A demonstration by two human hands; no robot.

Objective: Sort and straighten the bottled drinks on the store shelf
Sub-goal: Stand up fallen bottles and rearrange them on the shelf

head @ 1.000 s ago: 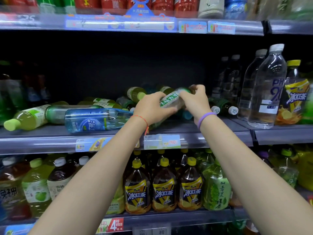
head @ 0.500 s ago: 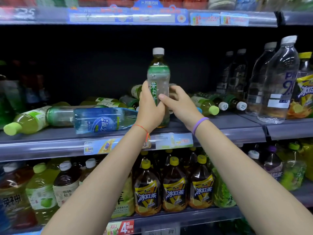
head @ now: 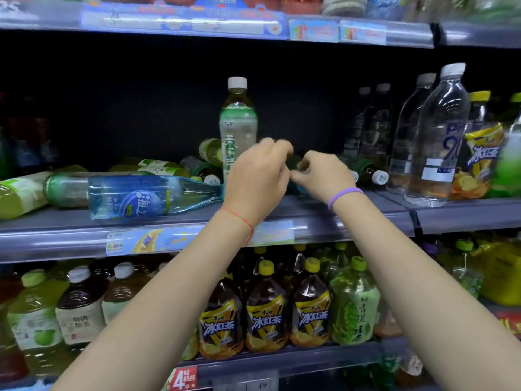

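A green tea bottle (head: 238,119) with a white cap stands upright on the middle shelf (head: 338,210). My left hand (head: 256,179) is in front of its lower part with curled fingers shifted to the right of it; the blur hides whether it holds anything. My right hand (head: 321,173) curls its fingers round a dark green bottle (head: 296,163) lying between the two hands. A blue bottle (head: 135,197) and several green bottles (head: 158,167) lie on their sides to the left.
Tall clear water bottles (head: 439,136) and a yellow iced tea bottle (head: 479,153) stand at the right. More lying bottles with white caps (head: 377,176) sit behind my right hand. The lower shelf holds upright iced tea bottles (head: 267,320). Another shelf edge (head: 310,32) runs overhead.
The green tea bottle went from lying in both hands to standing upright on the shelf. My left hand has slid right off it, and my right hand has dropped to a lying bottle.
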